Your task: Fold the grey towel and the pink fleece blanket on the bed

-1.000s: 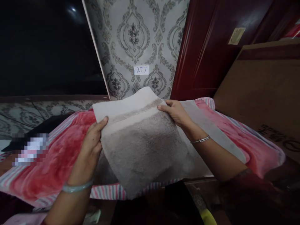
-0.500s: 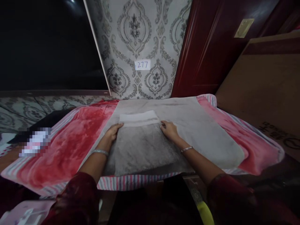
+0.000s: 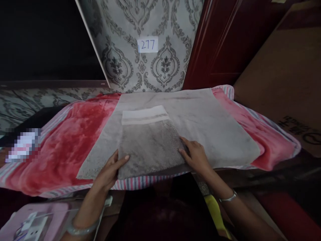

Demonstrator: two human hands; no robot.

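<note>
gray cloth (image 3: pixel 147 144) lies flat on a larger gray sheet (image 3: pixel 213 134), which covers the middle of a red blanket (image 3: pixel 75 144). left hand (image 3: pixel 109 170) grips the cloth's left edge; right hand (image 3: pixel 197 157) grasps the right edge.

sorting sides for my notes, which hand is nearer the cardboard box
Right. The right hand, at the right edge of the smaller gray cloth, is left of the cardboard box; the left hand, at the cloth's left edge, is farther left.
</note>
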